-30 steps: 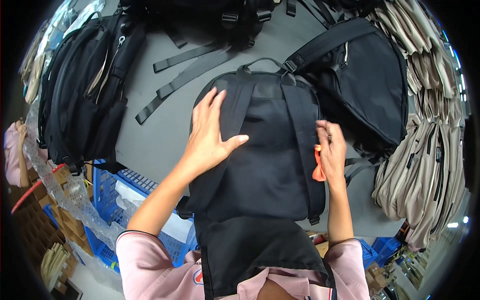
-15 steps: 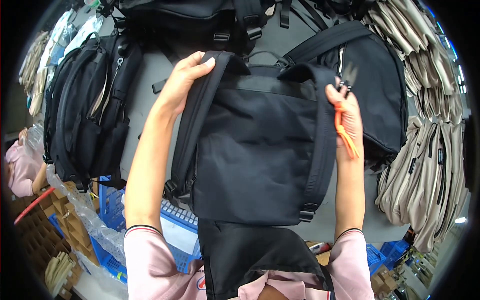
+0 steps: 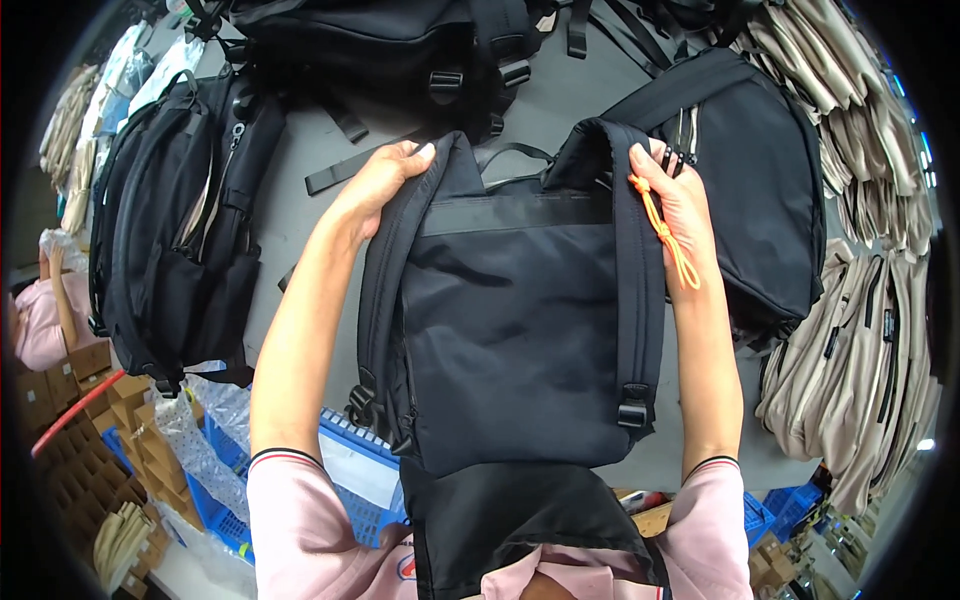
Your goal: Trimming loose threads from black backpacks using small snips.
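Note:
A black backpack (image 3: 510, 340) lies before me with its back panel and two padded shoulder straps facing up. My left hand (image 3: 385, 180) is closed around the upper bend of the left shoulder strap (image 3: 385, 290), thumb on top. On the other side, my right hand (image 3: 675, 195) grips the upper part of the right shoulder strap (image 3: 638, 290). That same hand also holds small thread snips (image 3: 674, 158), mostly hidden by the fingers, with a knotted orange cord (image 3: 660, 230) hanging over the palm and wrist. Black buckles sit at both straps' lower ends.
More black backpacks lie on the grey table (image 3: 300, 230): one at left (image 3: 180, 220), one at right (image 3: 750, 190), one at the far side (image 3: 370, 60). Beige fabric pieces (image 3: 840, 370) hang at right. Blue crates (image 3: 350, 450) stand below left, near another person (image 3: 45, 310).
The backpack has straightened and its upper right part has shifted slightly left. My left hand has moved a little right and down. Both hands keep their hold on the straps.

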A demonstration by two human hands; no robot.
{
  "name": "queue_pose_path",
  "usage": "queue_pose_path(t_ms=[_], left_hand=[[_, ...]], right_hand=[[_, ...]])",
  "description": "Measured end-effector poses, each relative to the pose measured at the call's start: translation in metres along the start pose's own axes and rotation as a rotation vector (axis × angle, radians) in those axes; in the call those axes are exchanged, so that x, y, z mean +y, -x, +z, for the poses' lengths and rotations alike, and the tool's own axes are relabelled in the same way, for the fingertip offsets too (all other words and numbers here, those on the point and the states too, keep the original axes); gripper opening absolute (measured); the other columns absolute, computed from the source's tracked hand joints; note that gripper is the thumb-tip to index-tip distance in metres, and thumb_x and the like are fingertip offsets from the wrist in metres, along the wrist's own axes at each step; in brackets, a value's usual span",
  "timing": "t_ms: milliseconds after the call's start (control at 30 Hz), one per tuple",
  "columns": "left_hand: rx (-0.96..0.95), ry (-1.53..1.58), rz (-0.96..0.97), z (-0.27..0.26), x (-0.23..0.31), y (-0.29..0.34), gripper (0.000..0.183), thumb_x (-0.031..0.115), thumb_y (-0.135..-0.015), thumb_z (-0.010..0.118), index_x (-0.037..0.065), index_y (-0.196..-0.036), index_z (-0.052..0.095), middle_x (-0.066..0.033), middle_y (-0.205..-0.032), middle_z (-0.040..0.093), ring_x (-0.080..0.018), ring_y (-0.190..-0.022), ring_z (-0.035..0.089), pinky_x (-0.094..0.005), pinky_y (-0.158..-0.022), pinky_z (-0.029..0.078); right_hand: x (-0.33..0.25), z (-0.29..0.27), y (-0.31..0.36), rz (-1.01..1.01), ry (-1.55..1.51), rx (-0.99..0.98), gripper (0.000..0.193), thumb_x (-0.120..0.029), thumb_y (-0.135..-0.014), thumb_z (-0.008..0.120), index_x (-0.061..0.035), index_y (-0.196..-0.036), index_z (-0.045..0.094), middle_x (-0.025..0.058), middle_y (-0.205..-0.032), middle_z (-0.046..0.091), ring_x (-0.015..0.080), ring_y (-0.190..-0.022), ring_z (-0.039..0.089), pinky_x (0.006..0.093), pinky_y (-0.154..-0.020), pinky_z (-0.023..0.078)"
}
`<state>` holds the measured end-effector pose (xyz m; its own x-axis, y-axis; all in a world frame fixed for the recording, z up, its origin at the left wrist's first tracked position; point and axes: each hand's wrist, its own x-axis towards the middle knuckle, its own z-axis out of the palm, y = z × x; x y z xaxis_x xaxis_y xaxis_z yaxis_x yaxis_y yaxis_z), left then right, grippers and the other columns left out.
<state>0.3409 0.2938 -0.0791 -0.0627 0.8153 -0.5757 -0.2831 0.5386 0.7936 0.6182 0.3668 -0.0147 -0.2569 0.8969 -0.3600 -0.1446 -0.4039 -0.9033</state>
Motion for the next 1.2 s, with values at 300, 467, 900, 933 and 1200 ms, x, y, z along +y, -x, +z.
queue_pose_path(t_ms=[300,467,900,933,1200], left_hand=[[-0.076,0.109,-0.127,-0.042,-0.029,-0.015,0.041,0.026,-0.085,0.064,-0.006,-0.109,0.055,-0.0156,-0.093,0.062,-0.0190,-0.079,0.065,-0.0273,-0.074,0.054],[-0.046,0.224,-0.124,-0.042,-0.028,-0.010,0.036,0.027,-0.084,0.066,-0.004,-0.100,0.059,-0.0143,-0.086,0.062,-0.0193,-0.072,0.065,-0.0285,-0.070,0.056],[0.022,0.174,-0.119,-0.033,-0.013,0.000,0.039,0.028,-0.083,0.068,-0.006,-0.101,0.059,-0.0147,-0.087,0.061,-0.0190,-0.073,0.064,-0.0283,-0.072,0.055],[0.020,0.174,-0.116,-0.034,-0.014,-0.001,0.039,0.028,-0.083,0.068,-0.005,-0.100,0.059,-0.0141,-0.086,0.062,-0.0184,-0.072,0.064,-0.0276,-0.071,0.055],[0.001,0.188,-0.087,-0.034,-0.021,-0.010,0.036,0.029,-0.084,0.066,-0.004,-0.098,0.059,-0.0124,-0.084,0.062,-0.0159,-0.070,0.063,-0.0247,-0.067,0.055]], right_hand=[[0.066,0.006,-0.057,-0.220,0.568,0.046,0.028,-0.016,-0.082,0.068,0.0066,-0.094,0.058,0.0043,-0.083,0.061,0.0070,-0.074,0.055,0.0219,-0.069,0.045],[0.074,-0.006,-0.057,-0.261,0.529,0.009,0.026,-0.017,-0.086,0.064,0.0045,-0.098,0.059,0.0012,-0.081,0.058,0.0052,-0.075,0.052,0.0199,-0.069,0.043],[0.031,0.004,-0.016,-0.853,1.126,0.124,0.033,0.008,-0.073,0.060,-0.0063,-0.103,0.060,0.0079,-0.086,0.051,0.0220,-0.071,0.056,0.0330,-0.067,0.048],[0.029,0.002,-0.012,-0.849,1.110,0.132,0.033,0.010,-0.071,0.058,-0.0048,-0.101,0.061,0.0078,-0.084,0.051,0.0226,-0.070,0.057,0.0323,-0.066,0.048],[0.023,0.008,0.014,-0.759,1.206,-0.131,0.038,-0.004,-0.065,0.076,-0.0067,-0.102,0.065,0.0031,-0.069,0.046,0.0135,-0.060,0.045,0.0257,-0.055,0.039]])
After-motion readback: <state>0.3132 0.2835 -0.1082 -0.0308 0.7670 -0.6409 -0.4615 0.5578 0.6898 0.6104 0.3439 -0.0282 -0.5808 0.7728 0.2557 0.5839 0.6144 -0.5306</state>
